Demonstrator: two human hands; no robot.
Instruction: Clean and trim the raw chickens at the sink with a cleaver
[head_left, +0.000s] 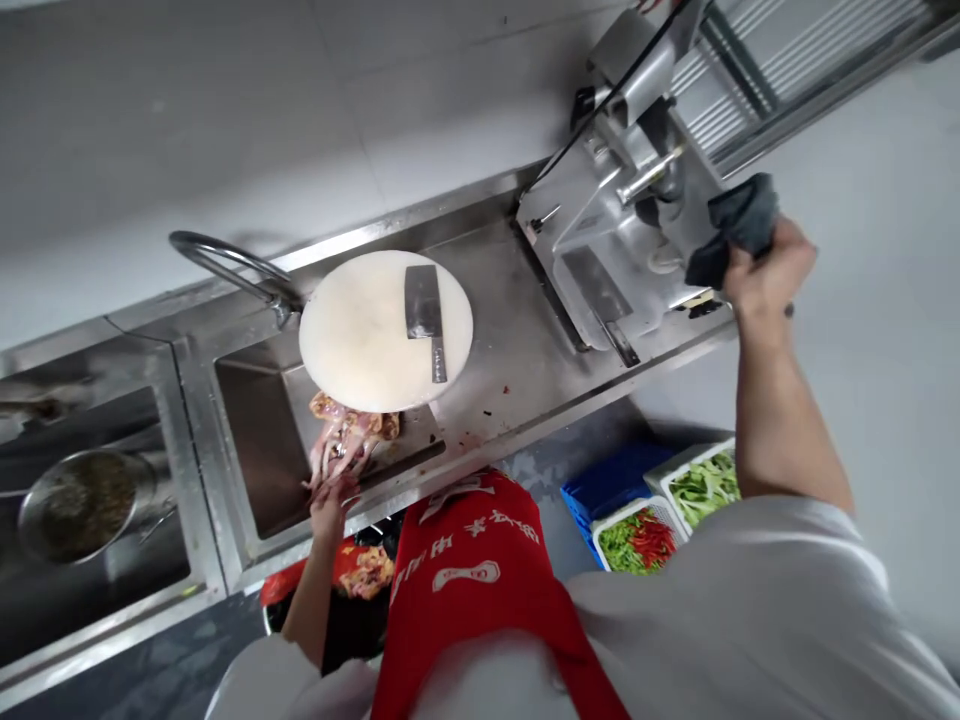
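Observation:
My left hand [330, 503] is at the front of the sink, its fingers closed on the near end of some raw poultry [349, 445]. The poultry lies at the sink's right side, partly under the rim of a round white cutting board [352, 330]. A cleaver [424, 310] rests flat on the board with its handle toward me. Far to the right, my right hand [772, 265] is raised and closed around a dark cloth [742, 225], beside a metal slicing machine [637, 190].
A curved faucet [225, 260] stands behind the sink [251, 440]. To the left, a pot [79, 505] sits in another basin. A second knife [600, 290] lies by the slicer. Below the counter are baskets of cut peppers [641, 540] and greens [705, 490], and a bin [352, 620] with scraps.

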